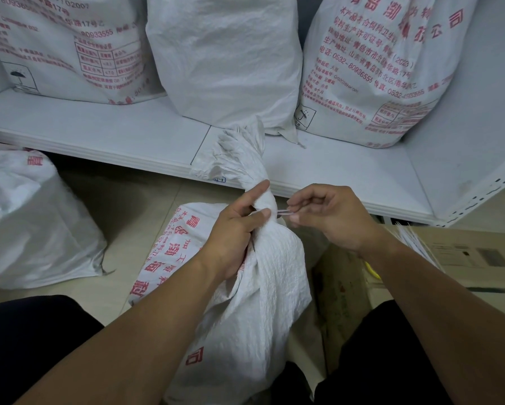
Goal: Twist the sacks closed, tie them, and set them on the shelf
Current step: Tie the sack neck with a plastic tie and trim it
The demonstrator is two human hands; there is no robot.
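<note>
The left hand [233, 229] holds in its grip the twisted neck of the red-printed white woven sack [260, 287], on the floor by the white metal shelf's [113, 135] front edge. The right hand [330, 214] pinches what seems a thin pale tie [284, 212].

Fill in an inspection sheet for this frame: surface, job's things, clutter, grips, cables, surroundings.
surface: tiled floor, with a white shelf behind it.
job's things: sack on the floor, neck twisted, tie at the neck, not yet on the shelf; three shelf sacks standing; floor sack at left.
clutter: cardboard box at right, with thin white strips on it.
grips: left hand grips the sack's neck; right hand pinches the tie.
cables: nothing seen.
surroundings: side panel closes the shelf at right.
</note>
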